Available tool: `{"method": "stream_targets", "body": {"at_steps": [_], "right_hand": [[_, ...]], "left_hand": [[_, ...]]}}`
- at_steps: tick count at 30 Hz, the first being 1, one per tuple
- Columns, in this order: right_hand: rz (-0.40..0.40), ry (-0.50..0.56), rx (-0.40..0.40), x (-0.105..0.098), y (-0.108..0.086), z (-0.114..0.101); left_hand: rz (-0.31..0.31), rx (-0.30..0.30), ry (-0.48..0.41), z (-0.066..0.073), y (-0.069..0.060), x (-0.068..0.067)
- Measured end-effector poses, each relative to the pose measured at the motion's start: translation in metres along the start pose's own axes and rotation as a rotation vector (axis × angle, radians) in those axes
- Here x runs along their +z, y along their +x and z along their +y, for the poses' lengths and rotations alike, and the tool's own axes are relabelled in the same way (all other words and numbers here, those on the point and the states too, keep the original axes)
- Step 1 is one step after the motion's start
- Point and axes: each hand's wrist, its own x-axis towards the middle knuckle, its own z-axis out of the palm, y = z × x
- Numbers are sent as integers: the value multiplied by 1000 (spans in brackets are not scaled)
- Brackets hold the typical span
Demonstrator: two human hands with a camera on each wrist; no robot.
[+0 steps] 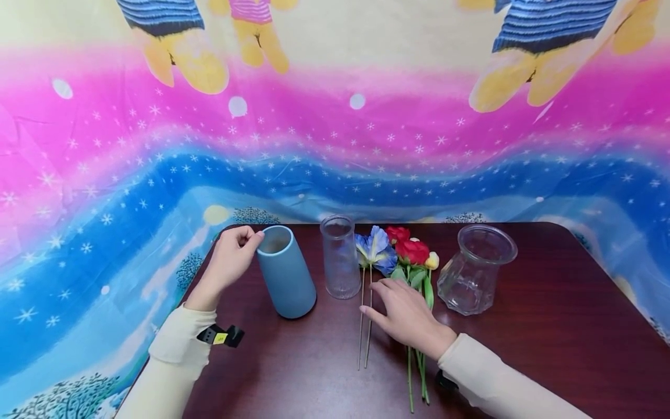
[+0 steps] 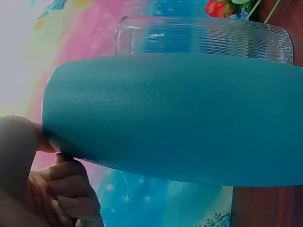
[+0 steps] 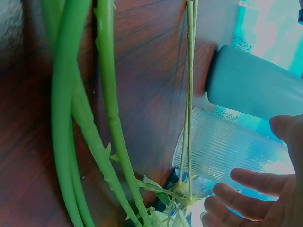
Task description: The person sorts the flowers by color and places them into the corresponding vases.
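My left hand (image 1: 230,259) pinches the rim of a tall matte blue vase (image 1: 288,276) from its left side. The vase (image 2: 165,118) fills most of the left wrist view, with the curled fingers (image 2: 75,189) just below its mouth. My right hand (image 1: 405,314) is over the table with fingers spread, near the thin stems (image 1: 369,314) of the blue flowers (image 1: 378,250). In the right wrist view its fingers (image 3: 251,194) are apart and hold nothing. Red flowers (image 1: 410,250) with green stems (image 1: 410,378) lie partly hidden under this hand.
A ribbed clear glass vase (image 1: 341,262) stands between the blue vase and the flowers. To the right is a wider clear glass vase (image 1: 473,279) with a flared rim. The dark wooden table (image 1: 565,314) backs onto a colorful printed cloth (image 1: 324,128).
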Motion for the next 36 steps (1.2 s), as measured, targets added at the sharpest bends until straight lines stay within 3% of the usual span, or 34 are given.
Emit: {"method": "stream_targets", "body": {"at_steps": [11, 20, 30, 36], "right_hand": [[-17, 23, 39, 4, 0, 3], [-94, 81, 90, 8, 10, 0], [-153, 95, 90, 18, 21, -4], [-194, 134, 157, 21, 28, -4]], "left_hand": [[-4, -13, -90, -3, 0, 7], [5, -16, -84, -3, -1, 7], [5, -19, -60, -1, 0, 7], [1, -24, -56, -1, 1, 8]]}}
